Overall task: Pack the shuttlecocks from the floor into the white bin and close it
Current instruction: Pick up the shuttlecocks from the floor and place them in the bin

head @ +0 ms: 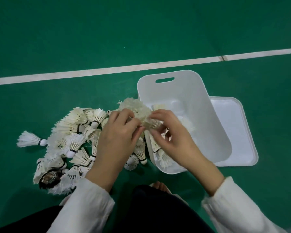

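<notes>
A heap of several white feather shuttlecocks lies on the green floor at the left. The white bin stands open to its right, tilted toward me, with a few shuttlecocks inside near its front wall. Its white lid lies flat on the floor behind and to the right of the bin. My left hand and my right hand meet over the bin's left rim, both gripping a bunch of shuttlecocks whose feathers fan out above my fingers.
A white court line crosses the green floor beyond the bin. One lone shuttlecock lies apart at the far left. A dark, worn shuttlecock sits at the heap's near edge. My dark-trousered knees are below.
</notes>
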Demonstrator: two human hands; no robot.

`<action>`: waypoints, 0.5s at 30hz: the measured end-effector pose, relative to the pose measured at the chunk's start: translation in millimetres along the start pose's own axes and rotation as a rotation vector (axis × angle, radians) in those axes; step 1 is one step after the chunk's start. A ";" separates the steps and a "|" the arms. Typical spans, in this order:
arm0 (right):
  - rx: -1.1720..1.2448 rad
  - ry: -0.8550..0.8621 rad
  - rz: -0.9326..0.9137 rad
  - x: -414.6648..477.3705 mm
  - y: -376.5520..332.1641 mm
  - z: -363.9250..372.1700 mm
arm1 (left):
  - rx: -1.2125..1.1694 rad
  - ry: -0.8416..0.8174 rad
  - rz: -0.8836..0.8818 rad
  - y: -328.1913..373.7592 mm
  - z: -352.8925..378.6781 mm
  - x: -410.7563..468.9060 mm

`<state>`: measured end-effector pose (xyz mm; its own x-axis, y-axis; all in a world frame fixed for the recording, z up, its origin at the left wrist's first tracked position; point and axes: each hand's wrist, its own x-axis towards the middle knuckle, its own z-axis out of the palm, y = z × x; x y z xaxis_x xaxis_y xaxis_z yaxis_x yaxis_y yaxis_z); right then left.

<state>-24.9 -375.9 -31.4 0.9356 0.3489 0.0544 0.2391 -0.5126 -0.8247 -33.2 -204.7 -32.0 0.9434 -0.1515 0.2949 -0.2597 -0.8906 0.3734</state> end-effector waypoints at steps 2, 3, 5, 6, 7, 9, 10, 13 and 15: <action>-0.146 -0.081 0.002 -5.3 1.2 1.5 | 0.005 -0.012 0.033 5.2 1.8 0.9; -0.189 -0.079 0.020 -5.8 1.7 1.1 | 0.010 -0.014 0.036 6.7 1.7 0.6; -0.218 -0.044 0.096 -3.5 0.6 -0.1 | 0.016 -0.015 0.045 8.8 0.9 -0.1; -0.217 -0.029 0.149 -0.8 1.1 0.0 | 0.016 -0.015 0.062 9.7 0.8 0.3; -0.225 -0.023 0.192 2.9 1.4 0.5 | 0.017 -0.014 0.083 10.5 1.3 1.1; -0.280 -0.042 0.238 11.1 1.9 2.2 | 0.022 -0.021 0.105 11.0 2.9 2.4; -0.314 -0.057 0.248 14.7 3.0 2.0 | 0.022 -0.028 0.096 10.7 2.9 3.0; -0.346 -0.011 0.293 22.7 10.4 -7.5 | -0.060 -0.034 -0.020 5.2 -1.9 3.2; -0.274 0.081 0.385 28.9 22.6 -15.5 | -0.109 -0.030 -0.105 3.4 -7.8 2.7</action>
<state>11.6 -389.5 -39.7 0.9842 0.0364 -0.1731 -0.0793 -0.7841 -0.6155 -33.1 -204.8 -23.1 0.9719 -0.0739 0.2234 -0.1783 -0.8507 0.4944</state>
